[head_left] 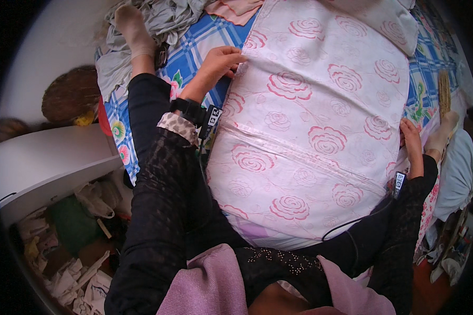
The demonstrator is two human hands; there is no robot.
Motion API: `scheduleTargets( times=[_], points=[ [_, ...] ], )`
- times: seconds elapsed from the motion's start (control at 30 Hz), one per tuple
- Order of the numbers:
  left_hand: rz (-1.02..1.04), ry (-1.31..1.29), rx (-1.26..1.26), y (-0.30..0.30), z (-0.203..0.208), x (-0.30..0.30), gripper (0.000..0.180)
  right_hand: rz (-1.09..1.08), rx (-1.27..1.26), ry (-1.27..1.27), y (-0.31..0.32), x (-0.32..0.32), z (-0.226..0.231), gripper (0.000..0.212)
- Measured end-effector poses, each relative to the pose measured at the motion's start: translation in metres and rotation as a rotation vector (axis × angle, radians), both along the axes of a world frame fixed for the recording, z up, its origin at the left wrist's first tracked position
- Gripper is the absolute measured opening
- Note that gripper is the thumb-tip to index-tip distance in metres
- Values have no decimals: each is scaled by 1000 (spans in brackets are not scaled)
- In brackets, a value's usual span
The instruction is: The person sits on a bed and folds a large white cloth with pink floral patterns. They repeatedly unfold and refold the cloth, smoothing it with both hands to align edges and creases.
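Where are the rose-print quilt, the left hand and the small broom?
rose-print quilt (pixel 310 136), head view, on its middle.
left hand (pixel 219 62), head view, on the back of the hand.
small broom (pixel 445 92), head view, on its bristles.

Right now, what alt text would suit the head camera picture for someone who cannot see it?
A person's left hand and right hand grip opposite edges of a white cushion with pink roses lying on a blue checked floral bedsheet. Grey clothes lie crumpled at the top left.

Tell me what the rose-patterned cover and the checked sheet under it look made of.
Rose-patterned cover: soft matte woven fabric, probably cotton; it puckers along a stitched seam and where the left hand pinches it. Checked sheet: thin printed cloth, matte, lying flat with light wrinkles.
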State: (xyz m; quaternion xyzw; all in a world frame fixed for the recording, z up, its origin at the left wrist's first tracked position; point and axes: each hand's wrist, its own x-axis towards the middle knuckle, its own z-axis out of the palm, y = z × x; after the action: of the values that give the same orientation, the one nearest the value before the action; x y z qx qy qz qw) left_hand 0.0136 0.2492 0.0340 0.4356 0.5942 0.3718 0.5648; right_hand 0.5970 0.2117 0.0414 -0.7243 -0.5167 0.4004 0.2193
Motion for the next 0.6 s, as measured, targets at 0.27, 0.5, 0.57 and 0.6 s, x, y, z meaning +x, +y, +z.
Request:
scheduleTargets(
  times=[0.27,0.5,0.57,0.6],
  points=[
    [3,55,57,1,-5,1,16,-18,-39,64,-1,0,-5,22],
    [5,287,151,2,-11,0,11,-14,-38,45,-1,0,-7,19],
    [18,410,256,2,-13,2,12,-17,-36,54,-1,-1,-6,19],
    [16,431,288,2,-13,4,13,-26,-33,66,-1,-2,-5,19]
  ],
)
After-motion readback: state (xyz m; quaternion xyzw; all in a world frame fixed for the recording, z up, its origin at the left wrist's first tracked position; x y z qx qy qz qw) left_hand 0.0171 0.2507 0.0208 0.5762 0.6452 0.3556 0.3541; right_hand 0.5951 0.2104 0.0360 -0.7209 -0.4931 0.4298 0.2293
